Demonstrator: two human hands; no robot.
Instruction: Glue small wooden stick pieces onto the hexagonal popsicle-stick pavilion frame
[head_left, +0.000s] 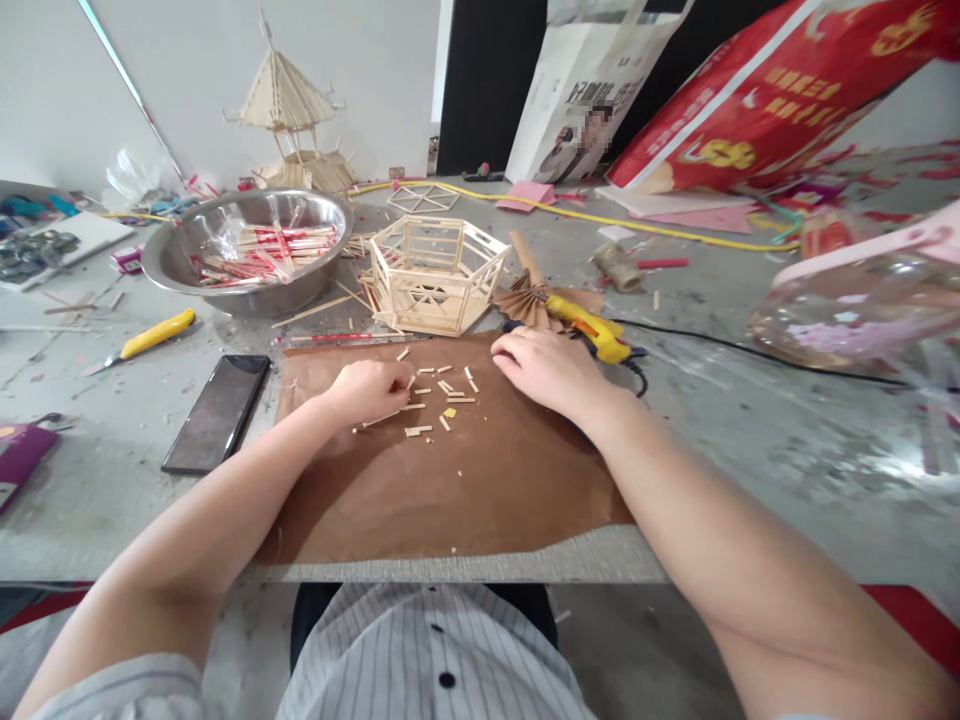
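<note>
Short wooden sticks (461, 400) lie on the far half of the brown sheet (450, 510). Over its left part the left hand (371, 388) curls, over its right the right hand (536, 365); whether either grip pinches anything, I cannot tell. Beyond the sheet sits a wooden frame (431, 297).

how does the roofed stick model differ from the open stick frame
The roofed model rises to a pointed top; the open frame has no roof. The roofed model is taller, the open frame squat. The roofed model stands behind the metal bowl, the open frame by the brown sheet. Both are pale and stick-built.
</note>
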